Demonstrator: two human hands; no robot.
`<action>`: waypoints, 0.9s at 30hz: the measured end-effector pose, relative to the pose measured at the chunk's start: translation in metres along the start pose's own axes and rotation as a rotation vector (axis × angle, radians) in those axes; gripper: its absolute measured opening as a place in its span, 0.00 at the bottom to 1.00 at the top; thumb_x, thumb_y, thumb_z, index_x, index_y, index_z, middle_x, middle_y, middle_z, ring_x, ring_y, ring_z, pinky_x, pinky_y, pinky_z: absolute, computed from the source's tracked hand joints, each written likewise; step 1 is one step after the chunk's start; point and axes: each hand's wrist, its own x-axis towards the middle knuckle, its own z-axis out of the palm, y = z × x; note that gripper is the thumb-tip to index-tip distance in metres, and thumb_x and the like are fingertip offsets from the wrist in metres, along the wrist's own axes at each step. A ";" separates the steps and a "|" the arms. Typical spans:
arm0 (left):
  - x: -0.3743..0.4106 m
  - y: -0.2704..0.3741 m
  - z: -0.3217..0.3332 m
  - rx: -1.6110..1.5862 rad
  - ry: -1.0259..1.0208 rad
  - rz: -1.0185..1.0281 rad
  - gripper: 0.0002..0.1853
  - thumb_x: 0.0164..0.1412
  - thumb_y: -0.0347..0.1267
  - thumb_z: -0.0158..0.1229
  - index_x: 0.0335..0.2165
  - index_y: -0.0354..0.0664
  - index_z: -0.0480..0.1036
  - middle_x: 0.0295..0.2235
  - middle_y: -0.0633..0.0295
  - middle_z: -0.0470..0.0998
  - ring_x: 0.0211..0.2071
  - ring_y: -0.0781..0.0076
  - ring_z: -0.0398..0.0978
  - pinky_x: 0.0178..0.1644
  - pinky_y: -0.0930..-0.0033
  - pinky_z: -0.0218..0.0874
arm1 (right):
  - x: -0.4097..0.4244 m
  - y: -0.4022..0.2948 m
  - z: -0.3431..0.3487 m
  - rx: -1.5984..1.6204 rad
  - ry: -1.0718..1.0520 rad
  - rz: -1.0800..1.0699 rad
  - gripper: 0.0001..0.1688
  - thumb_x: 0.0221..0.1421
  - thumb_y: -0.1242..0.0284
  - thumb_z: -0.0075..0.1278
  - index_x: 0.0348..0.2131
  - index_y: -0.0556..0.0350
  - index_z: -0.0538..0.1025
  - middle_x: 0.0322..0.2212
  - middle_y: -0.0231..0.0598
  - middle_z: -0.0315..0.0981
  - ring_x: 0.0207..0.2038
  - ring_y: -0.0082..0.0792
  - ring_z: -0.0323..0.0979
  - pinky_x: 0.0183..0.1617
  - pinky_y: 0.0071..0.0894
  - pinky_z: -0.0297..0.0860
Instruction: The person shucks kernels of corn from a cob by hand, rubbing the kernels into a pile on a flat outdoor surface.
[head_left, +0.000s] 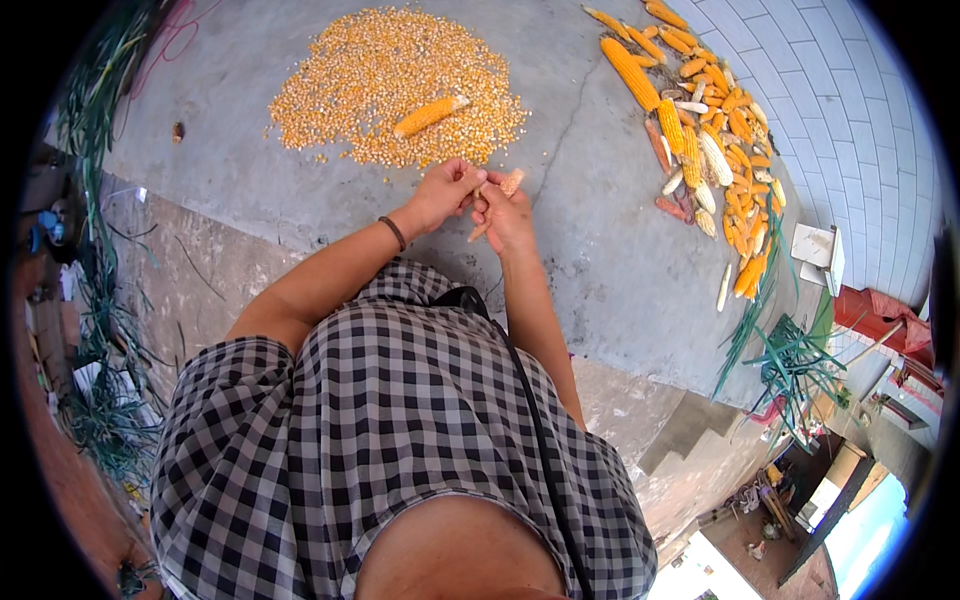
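Note:
In my right hand (506, 214) is a mostly bare, pinkish corn cob (513, 182). One end sticks out above the fingers; a pale cob end (480, 229) shows below them. Fingers hide the middle, so I cannot tell whether these are one piece or two. My left hand (448, 191) meets the right one, thumb and fingertips bunched near the cob; what they pinch is hidden. Just beyond the hands, loose yellow corn kernels (397, 67) are spread on a grey concrete surface (600, 247). A yellow ear of corn (431, 116) lies on the kernels.
Along the right, by a white tiled wall (832, 82), lies a long heap of corn ears (739, 184), orange and white. Green strips (795, 360) hang over the right edge; more green strands (94, 187) line the left. A small brown object (178, 132) lies at left.

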 end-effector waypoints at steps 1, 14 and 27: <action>0.000 -0.001 0.000 0.036 -0.004 0.017 0.08 0.63 0.33 0.47 0.28 0.43 0.65 0.20 0.70 0.65 0.17 0.84 0.59 0.16 0.81 0.48 | 0.000 0.000 0.002 -0.053 0.007 0.000 0.11 0.55 0.77 0.45 0.39 0.62 0.66 0.23 0.33 0.65 0.19 0.19 0.60 0.17 0.18 0.58; 0.008 -0.005 -0.005 0.052 0.112 0.031 0.09 0.62 0.36 0.49 0.27 0.45 0.66 0.18 0.71 0.65 0.16 0.84 0.58 0.17 0.80 0.47 | 0.004 0.005 0.010 -0.410 0.082 -0.095 0.10 0.53 0.77 0.47 0.38 0.58 0.67 0.21 0.32 0.66 0.17 0.18 0.61 0.16 0.19 0.59; 0.006 0.001 -0.001 -0.014 0.105 0.003 0.09 0.63 0.37 0.47 0.29 0.45 0.66 0.19 0.72 0.65 0.17 0.85 0.58 0.17 0.81 0.47 | 0.005 0.005 0.013 -0.418 0.149 -0.153 0.12 0.53 0.76 0.50 0.39 0.59 0.68 0.19 0.29 0.65 0.16 0.17 0.60 0.16 0.18 0.59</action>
